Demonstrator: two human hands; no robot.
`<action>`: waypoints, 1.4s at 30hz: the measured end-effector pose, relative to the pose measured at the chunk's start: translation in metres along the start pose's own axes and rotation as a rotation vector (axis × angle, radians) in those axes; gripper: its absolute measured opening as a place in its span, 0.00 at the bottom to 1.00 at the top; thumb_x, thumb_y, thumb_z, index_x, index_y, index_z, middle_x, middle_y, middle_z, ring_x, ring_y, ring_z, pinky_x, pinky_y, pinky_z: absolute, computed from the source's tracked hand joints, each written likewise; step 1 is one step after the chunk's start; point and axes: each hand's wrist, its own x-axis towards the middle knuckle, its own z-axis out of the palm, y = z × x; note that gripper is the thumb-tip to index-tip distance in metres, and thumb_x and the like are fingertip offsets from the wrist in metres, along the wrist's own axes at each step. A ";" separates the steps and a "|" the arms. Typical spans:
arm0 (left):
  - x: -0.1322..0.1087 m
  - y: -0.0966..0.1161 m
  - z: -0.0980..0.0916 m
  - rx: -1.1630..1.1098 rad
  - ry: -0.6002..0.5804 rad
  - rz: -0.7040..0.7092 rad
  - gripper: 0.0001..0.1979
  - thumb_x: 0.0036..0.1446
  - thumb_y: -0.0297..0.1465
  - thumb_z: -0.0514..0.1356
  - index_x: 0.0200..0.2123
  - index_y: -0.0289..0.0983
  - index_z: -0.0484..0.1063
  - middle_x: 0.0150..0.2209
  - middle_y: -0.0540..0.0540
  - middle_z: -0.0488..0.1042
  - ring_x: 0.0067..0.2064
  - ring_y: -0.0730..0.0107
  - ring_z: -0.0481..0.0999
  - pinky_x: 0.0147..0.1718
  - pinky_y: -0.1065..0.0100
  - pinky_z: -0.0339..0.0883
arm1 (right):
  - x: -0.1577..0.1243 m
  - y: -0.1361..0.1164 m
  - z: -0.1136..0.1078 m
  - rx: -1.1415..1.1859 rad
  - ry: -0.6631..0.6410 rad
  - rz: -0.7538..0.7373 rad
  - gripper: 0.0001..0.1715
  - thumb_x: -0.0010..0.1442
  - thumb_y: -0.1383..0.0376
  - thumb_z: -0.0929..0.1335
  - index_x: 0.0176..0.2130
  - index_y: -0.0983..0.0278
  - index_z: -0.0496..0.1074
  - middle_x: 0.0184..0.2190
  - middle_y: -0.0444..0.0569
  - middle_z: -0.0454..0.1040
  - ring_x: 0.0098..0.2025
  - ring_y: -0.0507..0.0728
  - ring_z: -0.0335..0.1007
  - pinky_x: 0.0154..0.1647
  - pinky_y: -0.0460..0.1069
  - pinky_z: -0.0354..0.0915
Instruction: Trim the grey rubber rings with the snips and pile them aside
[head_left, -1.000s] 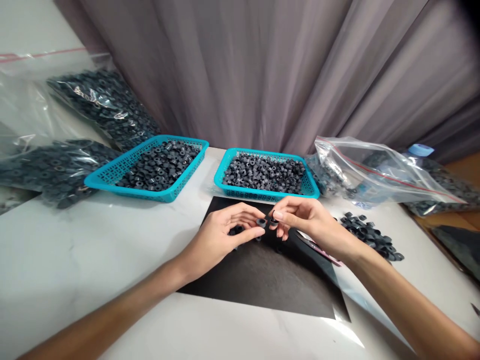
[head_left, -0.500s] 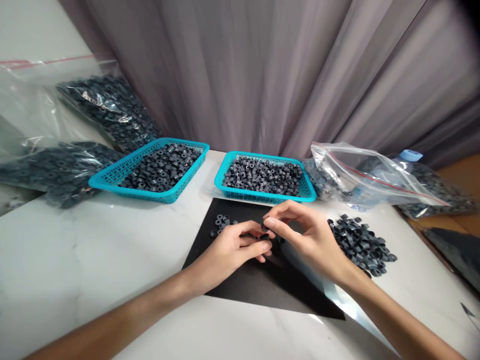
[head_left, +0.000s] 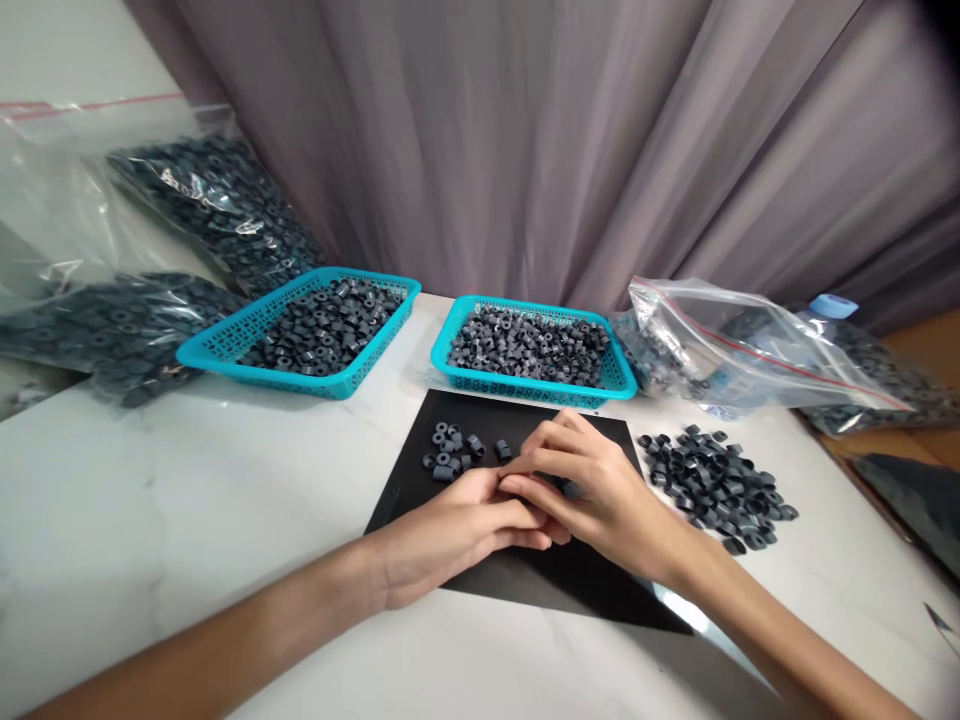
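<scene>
L hand (head_left: 457, 530) and R hand (head_left: 604, 500) sit low over black mat (head_left: 420, 490), fingertips overlapping. Fingers curled; cannot tell if anything is gripped. Nearest item: ring cluster (head_left: 452, 450) on mat, just beyond L fingers, not touched. Ring pile (head_left: 712, 482) on tabletop R of mat. Teal baskets (head_left: 525, 386) w/ rings behind.

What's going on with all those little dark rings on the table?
A person is working with both bare hands over a black mat. The left hand and right hand meet fingertip to fingertip low over it; whatever is between the fingers is hidden. Just beyond them a small cluster of rings sits on the mat, and a bigger loose pile lies on the white table. The left teal basket and right teal basket are full of similar rings, with clear bags alongside.
</scene>
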 end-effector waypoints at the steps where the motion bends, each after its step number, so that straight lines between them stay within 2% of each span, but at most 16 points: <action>1: 0.001 0.000 -0.001 -0.033 -0.005 -0.006 0.11 0.57 0.23 0.63 0.44 0.35 0.77 0.40 0.46 0.81 0.44 0.67 0.80 0.50 0.64 0.70 | 0.000 0.001 -0.001 0.011 -0.017 0.010 0.13 0.71 0.61 0.65 0.40 0.60 0.78 0.38 0.50 0.76 0.42 0.58 0.66 0.44 0.53 0.64; 4: 0.004 -0.001 -0.006 -0.114 -0.042 -0.018 0.08 0.58 0.23 0.60 0.40 0.31 0.77 0.41 0.40 0.81 0.47 0.59 0.81 0.54 0.59 0.69 | 0.000 0.005 -0.008 0.044 0.028 0.039 0.17 0.72 0.61 0.62 0.39 0.61 0.78 0.39 0.51 0.76 0.42 0.58 0.68 0.46 0.53 0.65; 7: 0.007 0.000 -0.009 -0.181 -0.071 -0.038 0.17 0.63 0.32 0.54 0.45 0.25 0.75 0.45 0.31 0.81 0.51 0.50 0.80 0.58 0.53 0.66 | 0.001 0.012 -0.019 0.026 0.113 0.125 0.18 0.72 0.58 0.62 0.41 0.61 0.78 0.36 0.51 0.77 0.39 0.58 0.70 0.42 0.53 0.65; 10: 0.007 0.002 -0.010 -0.212 -0.043 -0.046 0.24 0.67 0.38 0.50 0.48 0.21 0.73 0.47 0.26 0.80 0.51 0.46 0.80 0.59 0.51 0.64 | 0.000 0.021 -0.029 -0.035 0.010 0.210 0.16 0.71 0.56 0.64 0.42 0.60 0.78 0.35 0.50 0.77 0.37 0.58 0.70 0.39 0.53 0.64; 12: 0.006 0.003 -0.010 -0.207 -0.030 -0.058 0.25 0.67 0.38 0.50 0.49 0.21 0.72 0.47 0.25 0.80 0.52 0.47 0.81 0.60 0.51 0.64 | -0.001 0.028 -0.028 -0.047 -0.057 0.239 0.14 0.69 0.57 0.66 0.44 0.60 0.78 0.39 0.50 0.78 0.39 0.58 0.71 0.40 0.52 0.65; 14: 0.006 0.004 -0.010 -0.192 -0.033 -0.069 0.24 0.67 0.38 0.50 0.50 0.21 0.72 0.48 0.25 0.80 0.53 0.48 0.80 0.61 0.53 0.62 | -0.002 0.035 -0.021 -0.016 -0.071 0.252 0.12 0.68 0.59 0.67 0.48 0.59 0.77 0.44 0.50 0.78 0.45 0.59 0.72 0.43 0.52 0.66; 16: 0.006 0.003 -0.011 -0.163 -0.047 -0.076 0.24 0.67 0.38 0.50 0.50 0.22 0.72 0.48 0.26 0.80 0.54 0.49 0.79 0.61 0.55 0.62 | 0.000 0.041 -0.011 0.060 -0.084 0.259 0.14 0.68 0.61 0.68 0.52 0.59 0.75 0.49 0.51 0.77 0.49 0.59 0.72 0.46 0.53 0.67; 19: 0.006 0.003 -0.013 -0.125 -0.081 -0.091 0.23 0.67 0.38 0.51 0.48 0.24 0.74 0.49 0.27 0.80 0.54 0.51 0.79 0.61 0.56 0.62 | 0.008 0.048 0.003 0.177 -0.112 0.230 0.19 0.67 0.62 0.68 0.56 0.59 0.73 0.50 0.52 0.76 0.48 0.58 0.72 0.47 0.53 0.68; 23: 0.007 0.004 -0.013 -0.113 -0.099 -0.089 0.23 0.68 0.39 0.50 0.45 0.25 0.76 0.49 0.28 0.81 0.52 0.51 0.80 0.60 0.56 0.64 | 0.019 0.052 0.011 0.172 -0.139 0.193 0.21 0.65 0.64 0.70 0.57 0.58 0.74 0.49 0.52 0.76 0.46 0.58 0.72 0.47 0.54 0.68; 27: 0.007 0.005 -0.010 -0.115 -0.101 -0.084 0.22 0.68 0.38 0.50 0.43 0.26 0.77 0.47 0.30 0.81 0.52 0.51 0.81 0.60 0.55 0.64 | 0.021 0.048 0.013 0.135 -0.152 0.201 0.18 0.64 0.70 0.69 0.53 0.59 0.77 0.44 0.50 0.76 0.41 0.55 0.71 0.44 0.52 0.68; 32: 0.007 0.003 -0.013 -0.103 -0.133 -0.129 0.28 0.67 0.46 0.52 0.45 0.25 0.78 0.48 0.28 0.81 0.54 0.49 0.79 0.62 0.55 0.62 | 0.020 0.047 0.014 0.159 -0.132 0.190 0.12 0.63 0.73 0.68 0.44 0.62 0.78 0.38 0.48 0.77 0.37 0.54 0.70 0.39 0.49 0.66; 37: 0.009 0.002 -0.016 -0.100 -0.114 -0.161 0.30 0.66 0.49 0.52 0.47 0.25 0.76 0.48 0.28 0.81 0.54 0.49 0.79 0.62 0.55 0.61 | 0.020 0.048 0.015 0.112 -0.082 0.212 0.08 0.64 0.70 0.68 0.43 0.63 0.77 0.31 0.45 0.73 0.34 0.54 0.69 0.37 0.49 0.63; 42: 0.011 0.005 -0.014 -0.144 -0.052 -0.161 0.28 0.66 0.46 0.53 0.46 0.24 0.75 0.46 0.28 0.81 0.52 0.49 0.81 0.61 0.54 0.64 | 0.018 0.045 0.005 0.129 -0.010 0.282 0.08 0.65 0.64 0.68 0.42 0.62 0.77 0.31 0.45 0.75 0.33 0.54 0.69 0.37 0.50 0.64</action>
